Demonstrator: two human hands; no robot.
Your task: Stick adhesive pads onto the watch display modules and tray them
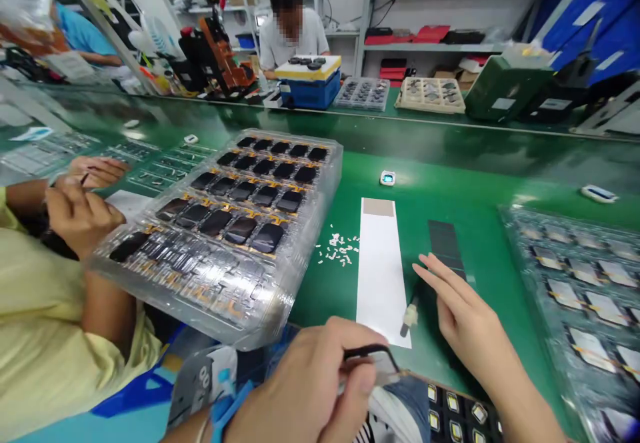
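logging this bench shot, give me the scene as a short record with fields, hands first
left hand: grip closed on small dark-edged part
right hand: fingers spread near dark strips; contact unclear
between hands: long white sheet, grey-beige patch at far end
left of sheet: scattered white scraps, then clear tray bearing dark panels
far right: second tray, pale-faced parts
left edge: co-worker's yellow sleeve

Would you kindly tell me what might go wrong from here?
The left hand holds a small panel near the edge of the table, so it might drop. The plastic tray seems to overhang that edge and could be knocked. Loose white scraps lie beside the paper strip and might cling to it.
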